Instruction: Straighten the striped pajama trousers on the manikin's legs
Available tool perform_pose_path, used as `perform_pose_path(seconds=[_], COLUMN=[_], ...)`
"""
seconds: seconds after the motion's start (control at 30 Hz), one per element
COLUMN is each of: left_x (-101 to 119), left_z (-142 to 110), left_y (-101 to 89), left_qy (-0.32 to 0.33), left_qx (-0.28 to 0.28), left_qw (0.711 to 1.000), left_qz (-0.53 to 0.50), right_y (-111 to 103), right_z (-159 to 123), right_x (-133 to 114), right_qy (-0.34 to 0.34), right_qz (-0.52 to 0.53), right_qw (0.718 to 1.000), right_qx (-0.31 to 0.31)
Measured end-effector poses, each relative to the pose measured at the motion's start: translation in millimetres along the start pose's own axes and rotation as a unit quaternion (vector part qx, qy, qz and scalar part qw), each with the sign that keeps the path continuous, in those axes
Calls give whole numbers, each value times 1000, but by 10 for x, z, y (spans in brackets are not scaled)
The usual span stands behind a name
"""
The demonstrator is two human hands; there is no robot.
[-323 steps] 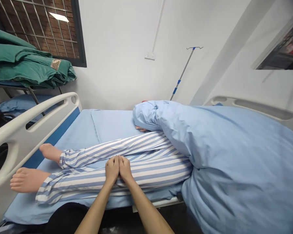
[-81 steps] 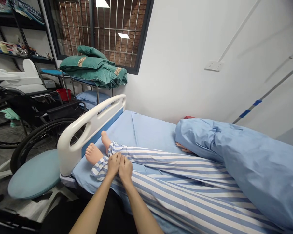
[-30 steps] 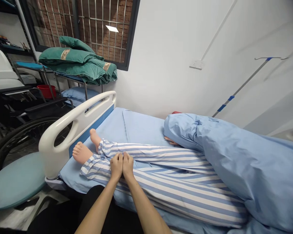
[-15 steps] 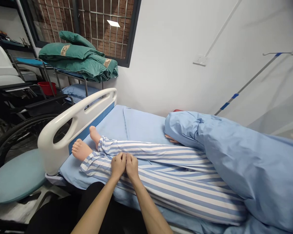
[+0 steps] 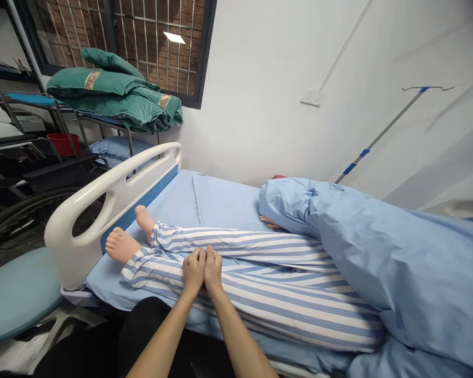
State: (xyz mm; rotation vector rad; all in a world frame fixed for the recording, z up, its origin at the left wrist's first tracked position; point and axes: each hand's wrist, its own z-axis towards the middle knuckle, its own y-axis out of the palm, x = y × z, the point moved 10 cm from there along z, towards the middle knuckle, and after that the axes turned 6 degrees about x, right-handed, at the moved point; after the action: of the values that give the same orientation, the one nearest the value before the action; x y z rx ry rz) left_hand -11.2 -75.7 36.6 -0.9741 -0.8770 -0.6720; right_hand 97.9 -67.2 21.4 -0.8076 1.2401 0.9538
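A figure in blue-and-white striped trousers [image 5: 260,294] lies on a hospital bed [image 5: 220,202], bare feet [image 5: 120,245] toward the white footboard [image 5: 102,199]. My left hand [image 5: 193,270] and my right hand [image 5: 213,269] sit side by side on the near lower leg, fingers curled and pressed into the striped cloth. The two hands touch each other. A light blue quilt [image 5: 378,252] covers the figure from the thighs up. One hand of the figure [image 5: 270,223] shows at the quilt's edge.
Folded green blankets [image 5: 114,94] lie on a metal rack beside a barred window. A wheelchair [image 5: 27,210] and a round blue stool [image 5: 16,294] stand left of the footboard. An IV pole [image 5: 382,131] leans by the white wall behind the bed.
Over the last second my two hands slid a little along the near leg away from the feet, staying together. Earlier they worked near the knee, then down by the ankle.
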Motion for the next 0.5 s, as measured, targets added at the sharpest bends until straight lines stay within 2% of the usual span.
perform_pose_path(seconds=[0.1, 0.2, 0.27, 0.5], left_x=[-11, 5, 11, 23], left_z=[2, 2, -21, -77], left_y=[27, 85, 131, 159], left_qy=[7, 22, 33, 46], left_qx=[-10, -24, -31, -32], left_qw=[999, 996, 992, 987], left_qz=[35, 84, 119, 151], right_y=[17, -4, -65, -263], right_z=[43, 62, 48, -25], right_x=[-77, -277, -363, -205], right_qy=[4, -50, -86, -97], right_qz=[-21, -92, -121, -128], right_qw=[999, 991, 984, 986], right_qx=[-36, -86, -98, -36])
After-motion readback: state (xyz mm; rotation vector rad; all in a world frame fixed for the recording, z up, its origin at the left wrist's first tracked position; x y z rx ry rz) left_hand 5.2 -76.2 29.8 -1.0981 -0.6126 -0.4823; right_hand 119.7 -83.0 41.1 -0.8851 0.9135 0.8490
